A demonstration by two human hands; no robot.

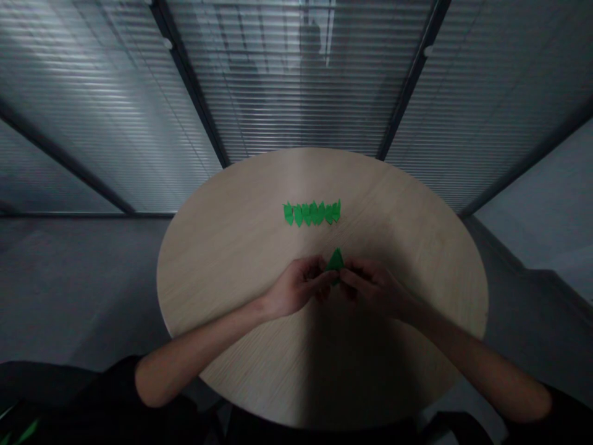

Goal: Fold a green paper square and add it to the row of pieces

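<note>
A small piece of folded green paper [336, 259], pointed at the top, is held up over the near-middle of the table. My left hand [296, 285] pinches it from the left, thumb in front. From the other side, my right hand [374, 287] grips it between thumb and fingers. The paper's lower part is partly hidden by my fingertips. Farther off lies a row of several folded green paper pieces [312, 213], set side by side and touching or nearly so, with small points sticking up.
The round wooden table [222, 259] carries the row and my forearms' shadow. Behind it stand glass partitions with blinds [301, 105] and dark frames. Something green [28, 431] shows at the lower left corner; its kind is unclear. The room is dim.
</note>
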